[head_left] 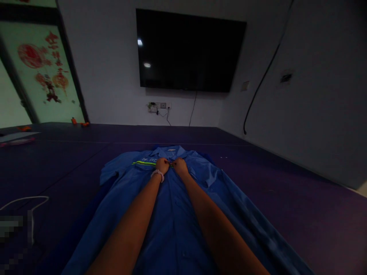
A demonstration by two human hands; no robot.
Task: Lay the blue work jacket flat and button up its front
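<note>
Both forearms are seen extended forward from the near edge of the view, laid over a blue work shirt that is spread flat on a dark purple tabletop. A white cable is noted on the tabletop well to the left of the forearms.

The shirt is found lying front side up. Its long axis runs straight away from the person, with the hem nearest and the collar at the far end, just beyond the hands. One sleeve is stretched along the right of the right forearm, back toward the near edge; the other is bunched to the left of the left hand.

The left hand, with a pale bracelet at the wrist, and the right hand are observed close together, almost touching, at the centre front of the shirt just below the collar. The fingers of both are curled and appear to be pinching the front edges at the chest; whether a button is held cannot be told. A yellow-green stripe is seen immediately left of the left hand.

By judgement, the front below the hands lies closed, and only the uppermost fastening is left to be dealt with.

Beyond the hands, a dark screen is mounted on the far wall, with a socket beneath it.
</note>
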